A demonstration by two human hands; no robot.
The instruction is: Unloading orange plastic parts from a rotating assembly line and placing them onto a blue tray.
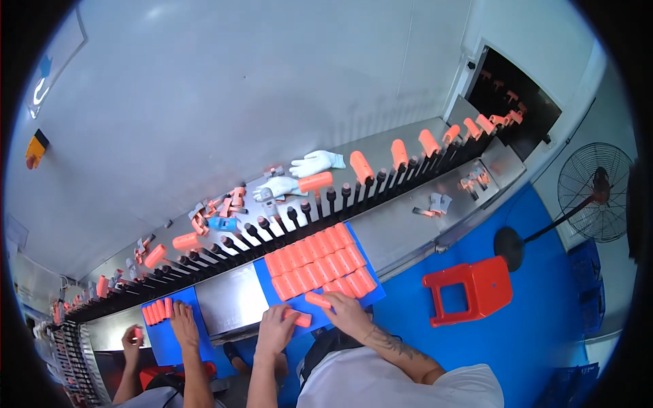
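So my left hand [275,330] is curled around one orange tube [299,318] at the near edge of the blue tray [373,285], holding it by its left end with the tube lying flat, long axis running left to right. My right hand [347,313] is just beside it, fingers pinching a second orange tube [317,300] that tilts a bit, its free end pointing left toward my other hand. The rest of the orange tubes [320,262] sit packed in rows on the tray just beyond both hands, so both are equally near the stack (the right maybe a hair closer). Past the tray runs the line of black pegs [299,214] on the steel conveyor [408,224], standing well behind the tubes, some already capped orange further right toward the dark oven opening [517,102]. Two white gloves [299,173] lie behind the pegs. To my left another person's hands [183,319] work a smaller blue tray [160,336]. A red stool [473,289] sits on the blue floor to my right.
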